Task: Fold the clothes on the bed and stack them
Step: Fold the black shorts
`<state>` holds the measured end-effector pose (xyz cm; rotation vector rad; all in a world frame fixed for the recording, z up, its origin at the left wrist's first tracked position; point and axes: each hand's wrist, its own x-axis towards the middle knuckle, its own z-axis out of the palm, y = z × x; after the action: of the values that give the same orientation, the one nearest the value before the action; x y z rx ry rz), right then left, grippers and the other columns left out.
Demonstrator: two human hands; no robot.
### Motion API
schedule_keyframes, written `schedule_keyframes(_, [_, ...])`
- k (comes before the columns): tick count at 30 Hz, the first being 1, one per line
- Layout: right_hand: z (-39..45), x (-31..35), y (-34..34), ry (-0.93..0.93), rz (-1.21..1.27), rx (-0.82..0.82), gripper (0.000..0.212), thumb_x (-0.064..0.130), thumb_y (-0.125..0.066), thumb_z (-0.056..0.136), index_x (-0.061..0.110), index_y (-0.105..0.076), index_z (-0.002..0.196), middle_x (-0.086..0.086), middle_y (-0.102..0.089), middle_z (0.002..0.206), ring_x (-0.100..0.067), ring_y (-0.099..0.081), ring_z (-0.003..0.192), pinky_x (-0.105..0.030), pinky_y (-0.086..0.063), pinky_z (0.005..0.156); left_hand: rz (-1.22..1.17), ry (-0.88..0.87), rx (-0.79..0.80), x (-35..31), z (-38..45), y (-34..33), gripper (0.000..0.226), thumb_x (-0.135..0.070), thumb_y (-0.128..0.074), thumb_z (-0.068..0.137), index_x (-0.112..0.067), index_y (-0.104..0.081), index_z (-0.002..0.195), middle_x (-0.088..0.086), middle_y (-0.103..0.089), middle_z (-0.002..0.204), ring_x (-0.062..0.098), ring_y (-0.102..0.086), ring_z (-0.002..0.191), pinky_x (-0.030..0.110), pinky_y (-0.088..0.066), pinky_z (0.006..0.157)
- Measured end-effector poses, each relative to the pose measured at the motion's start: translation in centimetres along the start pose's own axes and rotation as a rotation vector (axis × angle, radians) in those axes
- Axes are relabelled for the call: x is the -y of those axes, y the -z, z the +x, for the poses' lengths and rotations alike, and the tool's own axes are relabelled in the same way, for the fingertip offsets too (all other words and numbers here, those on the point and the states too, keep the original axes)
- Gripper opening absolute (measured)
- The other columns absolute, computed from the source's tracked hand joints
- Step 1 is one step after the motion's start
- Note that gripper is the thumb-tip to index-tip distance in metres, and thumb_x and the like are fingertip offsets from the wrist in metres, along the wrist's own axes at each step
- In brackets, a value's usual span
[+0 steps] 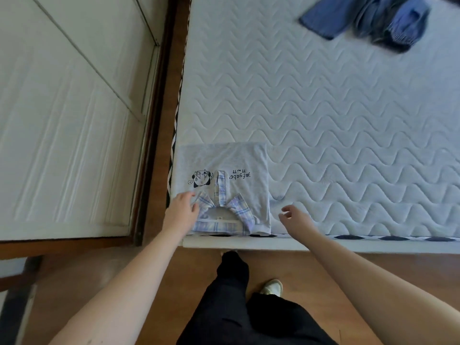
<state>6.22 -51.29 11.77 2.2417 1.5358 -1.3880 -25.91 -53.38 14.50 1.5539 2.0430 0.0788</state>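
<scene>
Already we are resting our left hand (183, 207), fingers straight, on the folded grey shirt (224, 185) at the bed's (323, 120) near corner, while our right hand (295, 219) is hovering just beside it, fingers loosely apart and holding nothing. Dragging the left hand away could be pulling the plaid collar (224, 215) askew or nudging the shirt over the edge. The blue clothes (368, 18) are lying unfolded, well apart.

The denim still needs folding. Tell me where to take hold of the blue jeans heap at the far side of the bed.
Take the blue jeans by the flat leg end that sticks out on the heap's left, reaching across the mattress from the near edge. That part lies spread and single; the rest is bunched and blurred, so a waistband cannot be made out.
</scene>
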Motion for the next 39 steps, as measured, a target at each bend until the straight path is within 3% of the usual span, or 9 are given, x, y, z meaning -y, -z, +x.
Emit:
schedule_keyframes(3, [-4.5,0.4,3.4,0.138,-0.061,-0.043,0.044,0.04,-0.049,0.098,0.021,-0.046,0.137,0.0,-0.059,0.127,-0.017,-0.062,0.098,-0.031,-0.051,0.08,0.216,-0.296,-0.008,-6.0,-2.6,3.1,0.04,-0.03,-0.043,0.1,-0.018,-0.047,0.137,0.003,-0.049,0.14,0.019,-0.048,0.126,0.038,-0.045,0.099])
schedule_keyframes(5, [-7.1,0.8,5.9,0.233,-0.173,-0.109,0.05,0.043,-0.046,0.099,0.024,-0.038,0.145,-0.003,-0.056,0.136,-0.021,-0.055,0.118,-0.033,-0.044,0.094,0.383,-0.452,-0.03,-9.8,-4.8,4.8,0.043,-0.034,-0.039,0.1,-0.02,-0.044,0.14,0.001,-0.045,0.143,0.019,-0.041,0.132,0.04,-0.038,0.104])
schedule_keyframes(12, [-17.0,0.5,11.0,0.428,-0.503,-0.424,0.058,0.055,-0.025,0.101,0.029,-0.026,0.152,0.005,-0.031,0.157,-0.019,-0.025,0.145,-0.036,-0.016,0.118,0.577,-0.594,-0.161,-17.7,-11.5,10.0,0.054,-0.049,-0.034,0.099,-0.026,-0.034,0.148,0.002,-0.031,0.155,0.021,-0.022,0.144,0.046,-0.018,0.113])
schedule_keyframes(15, [-19.6,0.5,12.9,0.403,-0.514,-0.499,0.059,0.056,-0.019,0.101,0.029,-0.02,0.153,0.003,-0.02,0.162,-0.018,-0.013,0.15,-0.037,-0.005,0.121,0.582,-0.614,-0.173,-19.9,-12.4,12.0,0.059,-0.054,-0.027,0.099,-0.029,-0.022,0.153,0.0,-0.017,0.161,0.02,-0.007,0.15,0.049,-0.006,0.117])
schedule_keyframes(18, [-21.2,0.7,14.9,0.354,-0.503,-0.573,0.06,0.056,-0.018,0.101,0.03,-0.019,0.154,0.003,-0.017,0.163,-0.018,-0.01,0.15,-0.038,-0.002,0.121,0.553,-0.662,-0.179,-22.2,-12.4,13.4,0.063,-0.059,-0.023,0.098,-0.032,-0.014,0.154,-0.002,-0.012,0.163,0.017,-0.001,0.15,0.047,0.0,0.118])
schedule_keyframes(22, [-23.1,0.9,16.2,0.273,-0.482,-0.646,0.061,0.057,-0.017,0.1,0.029,-0.018,0.155,0.002,-0.017,0.163,-0.018,-0.01,0.15,-0.037,-0.003,0.121,0.552,-0.788,-0.212,-25.1,-12.1,14.6,0.064,-0.062,-0.015,0.097,-0.034,-0.011,0.154,-0.003,-0.01,0.163,0.016,0.001,0.15,0.046,0.002,0.119])
schedule_keyframes(28, [-25.3,2.8,18.3,0.201,-0.59,-0.759,0.061,0.054,-0.015,0.101,0.029,-0.015,0.155,0.0,-0.013,0.164,-0.02,-0.007,0.151,-0.038,0.005,0.12,0.45,-0.858,-0.313,-27.8,-11.9,18.0,0.08,-0.066,0.015,0.086,-0.034,-0.012,0.154,-0.002,-0.013,0.163,0.019,-0.002,0.15,0.046,0.001,0.12])
schedule_keyframes(35, [-27.8,4.3,19.9,0.067,-0.47,-0.896,0.06,0.054,-0.017,0.1,0.03,-0.017,0.155,0.003,-0.016,0.163,-0.018,-0.007,0.151,-0.036,0.003,0.12,0.455,-1.019,-0.282,-30.4,-10.8,19.7,0.072,-0.065,0.004,0.09,-0.036,-0.008,0.154,-0.004,-0.007,0.164,0.015,0.005,0.15,0.041,0.011,0.117])
schedule_keyframes(39, [-30.2,2.1,20.3,-0.01,-0.476,-0.898,0.062,0.055,-0.014,0.099,0.03,-0.016,0.155,0.002,-0.013,0.163,-0.018,-0.005,0.151,-0.036,0.005,0.12,0.471,-1.142,-0.215,-33.4,-11.8,18.1,0.067,-0.065,-0.005,0.093,-0.037,-0.006,0.154,-0.004,-0.005,0.164,0.016,0.005,0.15,0.043,0.009,0.118])
